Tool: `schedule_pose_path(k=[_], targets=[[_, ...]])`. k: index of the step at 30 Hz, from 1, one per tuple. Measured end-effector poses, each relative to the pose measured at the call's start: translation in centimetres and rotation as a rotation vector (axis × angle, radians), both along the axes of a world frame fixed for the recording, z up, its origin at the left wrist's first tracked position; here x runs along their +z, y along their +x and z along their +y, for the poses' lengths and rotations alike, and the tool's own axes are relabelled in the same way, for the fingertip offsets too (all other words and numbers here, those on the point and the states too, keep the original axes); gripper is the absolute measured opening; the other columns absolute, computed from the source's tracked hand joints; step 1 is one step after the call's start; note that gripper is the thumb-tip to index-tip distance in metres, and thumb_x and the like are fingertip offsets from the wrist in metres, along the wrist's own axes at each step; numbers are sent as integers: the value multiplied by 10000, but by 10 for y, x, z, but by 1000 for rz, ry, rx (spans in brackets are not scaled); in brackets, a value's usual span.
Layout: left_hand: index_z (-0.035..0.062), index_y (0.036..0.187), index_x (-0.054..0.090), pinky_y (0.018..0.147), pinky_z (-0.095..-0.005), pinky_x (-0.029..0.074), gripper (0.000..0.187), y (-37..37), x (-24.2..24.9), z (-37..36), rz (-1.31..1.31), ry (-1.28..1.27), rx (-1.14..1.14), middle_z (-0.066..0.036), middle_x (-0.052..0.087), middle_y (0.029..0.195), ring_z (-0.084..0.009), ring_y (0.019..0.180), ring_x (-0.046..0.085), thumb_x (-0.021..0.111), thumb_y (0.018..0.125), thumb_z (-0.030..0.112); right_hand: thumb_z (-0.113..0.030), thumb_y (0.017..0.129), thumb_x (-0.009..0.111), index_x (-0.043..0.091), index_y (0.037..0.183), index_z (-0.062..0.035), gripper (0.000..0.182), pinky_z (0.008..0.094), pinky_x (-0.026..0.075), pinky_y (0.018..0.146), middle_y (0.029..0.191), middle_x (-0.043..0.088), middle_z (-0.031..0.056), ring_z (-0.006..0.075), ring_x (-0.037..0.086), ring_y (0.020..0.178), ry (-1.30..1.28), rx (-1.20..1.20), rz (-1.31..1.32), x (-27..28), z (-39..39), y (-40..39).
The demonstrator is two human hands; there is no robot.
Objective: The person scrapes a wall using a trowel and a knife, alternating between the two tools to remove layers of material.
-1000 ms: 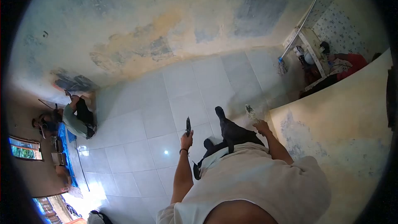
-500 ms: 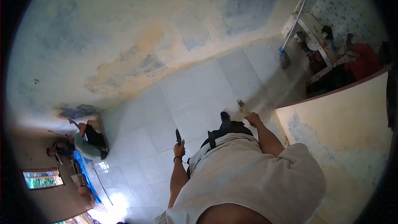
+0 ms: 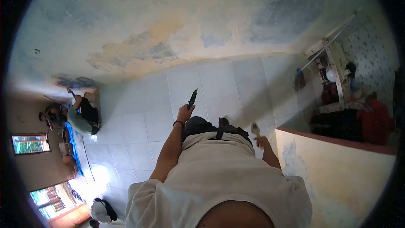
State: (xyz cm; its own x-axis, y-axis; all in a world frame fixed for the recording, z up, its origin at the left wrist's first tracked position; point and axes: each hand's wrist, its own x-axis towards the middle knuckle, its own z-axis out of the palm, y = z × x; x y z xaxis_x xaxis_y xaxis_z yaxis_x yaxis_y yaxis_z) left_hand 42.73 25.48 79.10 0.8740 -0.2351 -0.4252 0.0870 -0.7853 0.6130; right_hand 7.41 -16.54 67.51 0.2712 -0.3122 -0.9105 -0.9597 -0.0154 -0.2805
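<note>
My left hand (image 3: 184, 113), a dark band at its wrist, is closed around the handle of a dark knife-like tool (image 3: 193, 98). The tool's narrow tip points up and away from my body, over the pale floor tiles (image 3: 217, 80). On the other side, beside my hip and close to the low wall, my right hand (image 3: 262, 142) grips a short yellowish brush-like tool (image 3: 255, 130). Its broad end points away from me. The two tools are well apart, with my feet between them.
A stained, patchy wall (image 3: 139, 21) runs along the far side. Near a mop (image 3: 299, 78) and a wooden shelf (image 3: 337, 80), a person in red (image 3: 373, 120) is behind the low wall (image 3: 337, 173). A person in green (image 3: 80, 120) crouches at left, and a white-clothed figure (image 3: 100, 211) is lower left.
My view has turned and shifted. My left hand has moved forward with the dark tool, which now tilts right. My right hand sits lower in view, its tool more upright.
</note>
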Motion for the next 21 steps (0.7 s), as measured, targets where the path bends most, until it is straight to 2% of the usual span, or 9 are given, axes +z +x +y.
schedule_pose_path(k=[1, 3, 5, 9, 11, 13, 15, 17, 21], targets=[[-45, 869, 626, 736, -512, 486, 555, 7, 9, 1, -3, -22, 15, -274, 660, 835, -435, 848, 647, 592, 881, 509, -382, 818, 661, 646, 691, -79, 329, 374, 457, 438, 551, 589, 88, 194, 572, 465, 8, 259, 65, 8, -1, -14], [-40, 872, 631, 730, -495, 495, 571, 23, 2, 13, -34, -12, 38, -258, 664, 820, -419, 826, 653, 593, 875, 530, -241, 800, 677, 649, 661, -76, 218, 338, 473, 477, 535, 575, 49, 174, 555, 468, -153, 679, 152, 27, 10, -17], [-31, 854, 636, 690, -472, 503, 577, 39, -39, 44, -97, 36, 35, -231, 663, 769, -387, 775, 665, 595, 874, 544, -284, 803, 655, 646, 653, -72, 260, 356, 463, 460, 530, 581, 68, 190, 565, 463, -131, 550, 14, 35, 21, -15], [-46, 838, 640, 711, -485, 519, 619, 56, -83, 115, 118, 197, 107, -226, 682, 789, -383, 780, 681, 578, 861, 569, -229, 758, 687, 625, 656, -40, 223, 357, 459, 444, 545, 577, 73, 188, 545, 447, -103, 351, -140, 99, 64, 60], [-15, 808, 675, 725, -470, 529, 550, 58, -112, 145, 175, 212, 247, -230, 685, 782, -376, 785, 686, 586, 864, 525, -254, 787, 691, 626, 715, -16, 258, 358, 465, 441, 580, 593, 93, 194, 555, 446, -74, -64, -52, 68, 71, 89], [-15, 802, 674, 709, -461, 528, 550, 68, -89, 149, 278, 113, 387, -210, 681, 740, -358, 731, 687, 585, 864, 524, -471, 897, 576, 588, 715, -26, 480, 430, 456, 483, 640, 636, 135, 266, 629, 536, -310, 224, -195, 69, 78, 138], [-15, 801, 670, 719, -466, 523, 550, 77, -79, 155, 317, 91, 434, -206, 675, 726, -357, 725, 684, 585, 864, 524, -502, 865, 617, 596, 729, -5, 515, 435, 481, 525, 659, 642, 147, 274, 655, 579, -324, 325, -188, 64, 80, 184], [-22, 840, 660, 754, -487, 511, 524, 80, -99, 168, 252, 121, 348, -226, 679, 786, -390, 789, 675, 605, 857, 499, -489, 861, 627, 613, 761, 4, 503, 424, 498, 569, 645, 640, 155, 274, 657, 575, -346, 307, -116, 105, 94, 244], [-27, 880, 645, 792, -518, 492, 497, 106, -107, 175, 222, 149, 250, -262, 674, 885, -448, 890, 638, 628, 846, 468, -524, 859, 615, 623, 771, 11, 542, 435, 527, 607, 595, 618, 157, 285, 649, 545, -564, 605, -344, 107, 104, 336]])
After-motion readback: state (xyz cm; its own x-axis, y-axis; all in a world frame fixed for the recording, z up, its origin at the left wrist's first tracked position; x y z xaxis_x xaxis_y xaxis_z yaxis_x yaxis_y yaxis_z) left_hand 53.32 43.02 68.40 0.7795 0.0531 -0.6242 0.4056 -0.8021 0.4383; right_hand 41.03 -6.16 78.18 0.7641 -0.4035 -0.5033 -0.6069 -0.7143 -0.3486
